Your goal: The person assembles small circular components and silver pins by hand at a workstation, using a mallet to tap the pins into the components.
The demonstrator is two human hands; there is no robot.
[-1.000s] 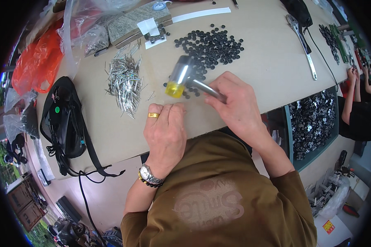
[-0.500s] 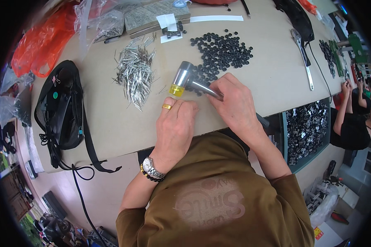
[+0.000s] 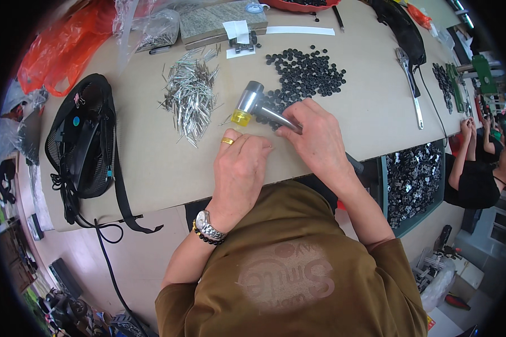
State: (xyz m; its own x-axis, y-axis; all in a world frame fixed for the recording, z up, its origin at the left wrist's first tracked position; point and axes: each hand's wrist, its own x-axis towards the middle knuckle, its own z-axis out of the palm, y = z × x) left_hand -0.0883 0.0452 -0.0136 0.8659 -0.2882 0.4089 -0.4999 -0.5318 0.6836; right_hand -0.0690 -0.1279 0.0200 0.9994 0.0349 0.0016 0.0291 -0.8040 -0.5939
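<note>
My right hand (image 3: 319,137) is closed around the metal handle of a mallet (image 3: 252,100), which has a silver head and a yellow, clear-looking face. The mallet's head is over the table, its yellow face just beyond the fingers of my left hand (image 3: 239,167). That hand is curled with its fingertips pressed together low over the table's near part; whatever they hold is hidden. Beyond my left hand lies a heap of thin silver metal pins (image 3: 190,98). Small round black wheels (image 3: 309,73) are spread behind the mallet and my right hand.
A black mesh bag (image 3: 83,137) with straps lies at the left. Grey stone-like blocks (image 3: 222,23) and a white paper strip (image 3: 301,31) are at the back. To the right are an adjustable wrench (image 3: 411,87) and a bin (image 3: 383,196) of black parts. Another person (image 3: 472,174) sits far right.
The whole view has shifted slightly. Both hands keep nearly the same pose, and the mallet's head stays just beyond my left fingers.
</note>
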